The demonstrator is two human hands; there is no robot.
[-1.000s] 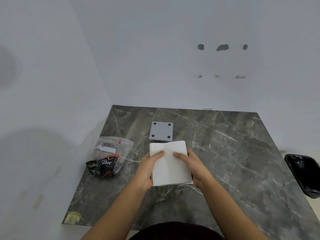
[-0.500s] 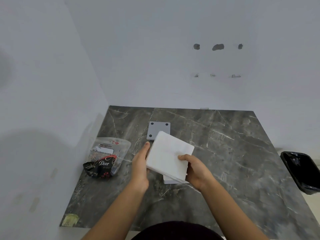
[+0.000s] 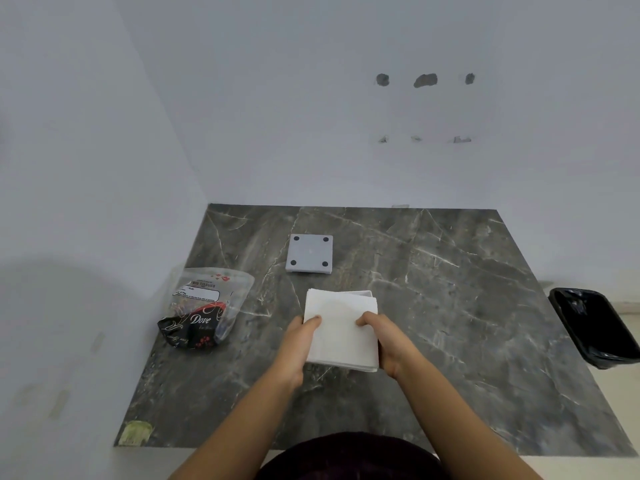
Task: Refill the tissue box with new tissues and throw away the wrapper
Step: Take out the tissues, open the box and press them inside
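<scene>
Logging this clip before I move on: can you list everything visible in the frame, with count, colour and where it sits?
tissue stack: one, white, centre of the table, held from both sides, over a white box edge that peeks out behind it
box base panel: one, grey with four dark feet, lying flat behind the stack
wrapper: one, clear and black plastic, printed Dove, left part of the table
table: one, dark grey marble, against the white walls
bin: one, black liner, on the floor at the right
sticker: one, yellowish, near left table corner
left hand: gripping the stack's left edge
right hand: gripping its right edge
</scene>
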